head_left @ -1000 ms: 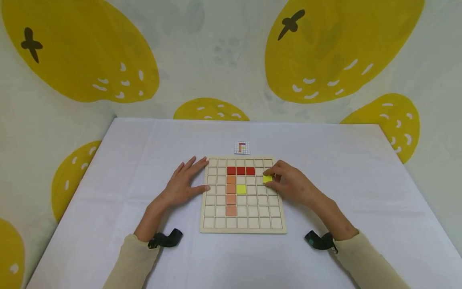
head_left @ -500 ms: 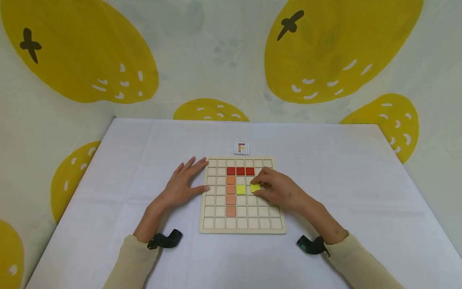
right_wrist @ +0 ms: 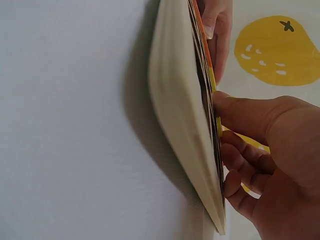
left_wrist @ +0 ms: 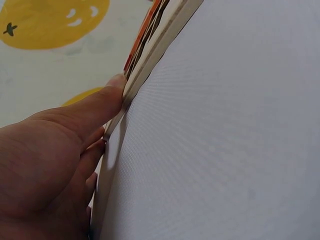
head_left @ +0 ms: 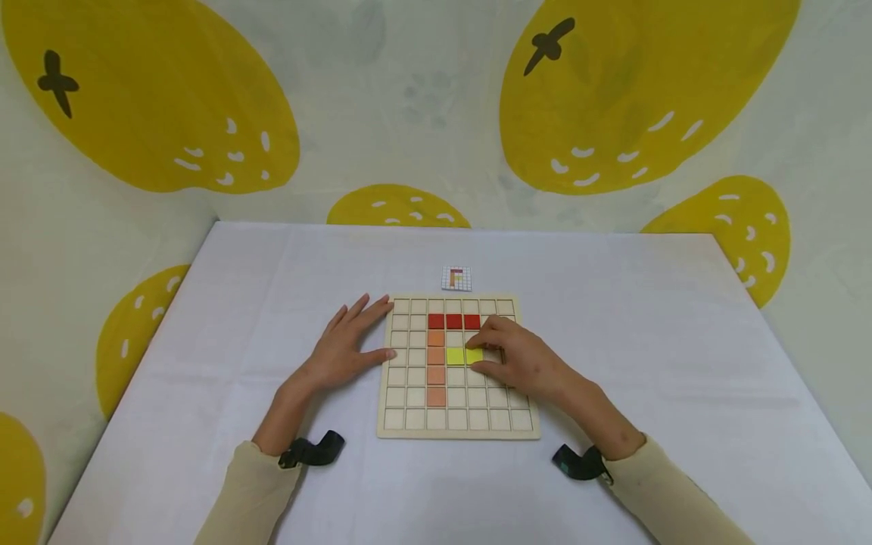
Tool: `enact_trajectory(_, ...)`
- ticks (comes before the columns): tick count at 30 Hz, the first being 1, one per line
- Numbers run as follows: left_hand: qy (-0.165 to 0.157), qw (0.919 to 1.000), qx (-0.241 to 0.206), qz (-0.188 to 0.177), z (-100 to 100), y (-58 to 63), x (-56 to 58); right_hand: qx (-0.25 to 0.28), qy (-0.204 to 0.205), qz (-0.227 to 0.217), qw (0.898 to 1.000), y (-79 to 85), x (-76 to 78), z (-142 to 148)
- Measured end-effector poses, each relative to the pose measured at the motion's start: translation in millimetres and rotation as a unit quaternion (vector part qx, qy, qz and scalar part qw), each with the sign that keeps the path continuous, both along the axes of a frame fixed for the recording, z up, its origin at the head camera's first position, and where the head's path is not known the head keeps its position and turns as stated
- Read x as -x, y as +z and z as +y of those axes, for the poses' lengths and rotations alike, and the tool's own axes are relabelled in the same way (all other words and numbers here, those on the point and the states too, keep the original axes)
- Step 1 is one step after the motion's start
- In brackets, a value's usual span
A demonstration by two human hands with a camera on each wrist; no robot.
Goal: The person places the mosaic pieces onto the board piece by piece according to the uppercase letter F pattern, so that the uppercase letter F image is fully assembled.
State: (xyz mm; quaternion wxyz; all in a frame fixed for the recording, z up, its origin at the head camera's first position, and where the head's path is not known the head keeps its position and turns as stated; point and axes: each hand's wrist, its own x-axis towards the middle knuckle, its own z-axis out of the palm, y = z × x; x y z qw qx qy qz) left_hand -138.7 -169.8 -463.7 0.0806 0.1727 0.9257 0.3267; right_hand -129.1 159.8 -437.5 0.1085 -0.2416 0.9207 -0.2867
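Observation:
A wooden grid board (head_left: 458, 435) lies on the white table. On it are three red tiles (head_left: 454, 322) in a row, a column of orange tiles (head_left: 436, 376) below the leftmost red one, and a yellow tile (head_left: 455, 356) beside that column. My right hand (head_left: 521, 357) pinches a second yellow tile (head_left: 474, 355) between thumb and fingers, right next to the first one. In the right wrist view the thumb and fingertips are at the board's surface. My left hand (head_left: 349, 344) rests at the board's left edge, fingers spread, thumb touching the rim.
Behind the board lies a small pattern card (head_left: 456, 278) with a coloured grid drawing. A black wrist camera (head_left: 313, 450) is on the left wrist and another black wrist camera (head_left: 579, 462) on the right. A wall with yellow fruit prints (head_left: 654, 98) stands behind the table (head_left: 272, 257).
My right hand has moved left and slightly toward me, carrying the yellow tile from the board's right side to beside the other yellow tile. The left hand has stayed put.

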Motion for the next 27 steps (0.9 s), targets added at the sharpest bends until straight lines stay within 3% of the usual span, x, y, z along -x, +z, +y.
enact_trajectory(7, -0.002, 1.0000, -0.001, 0.002, 1.3, 0.2, 0.4, 0.005, -0.009, -0.010, 1.000, 3.0, 2.0, 5.3)
enact_trajectory(13, -0.003, 1.0000, 0.002, -0.005, 0.9, -0.3, 0.8, 0.023, -0.044, -0.026, 0.998, 8.4, 9.0, 18.5)
enact_trajectory(27, 0.014, 0.9998, 0.015, -0.002, 2.7, -1.4, -0.9, 0.006, -0.125, 0.031, 0.992, 12.1, 34.7, 56.3)
